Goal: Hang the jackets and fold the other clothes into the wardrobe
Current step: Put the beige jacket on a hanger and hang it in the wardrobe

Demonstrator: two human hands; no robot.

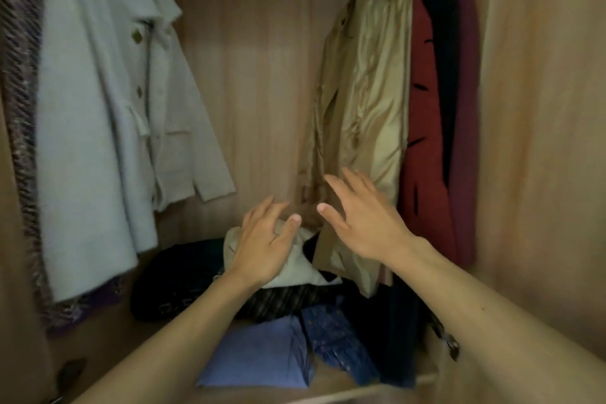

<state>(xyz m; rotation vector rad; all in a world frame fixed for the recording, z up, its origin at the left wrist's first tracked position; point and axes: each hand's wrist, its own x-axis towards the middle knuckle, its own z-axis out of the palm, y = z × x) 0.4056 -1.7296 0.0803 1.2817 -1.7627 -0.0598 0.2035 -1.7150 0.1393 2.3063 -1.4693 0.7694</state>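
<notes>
From my remote seat, both bare forearms reach up from the lower edge of the frame into the wardrobe (pixel 255 75). At centre, my left hand (pixel 262 249) lies palm down on a folded beige garment (pixel 305 272), fingers spread and slightly bent, thumb out to the right, its grip released. The beige garment tops a heap of dark clothes (pixel 177 275) on the wardrobe floor. Just right of centre, my right hand (pixel 364 216) hovers higher, fingers fanned, its grip also released and holding nothing, in front of the hem of a tan jacket (pixel 367 92). That jacket hangs at upper right, beside a red coat (pixel 423 141) and a purple garment (pixel 462 108). A pale grey jacket (pixel 98 108) hangs at upper left. At lower centre, a folded light blue cloth (pixel 259 351) lies beside a dark blue patterned piece (pixel 334 338).
</notes>
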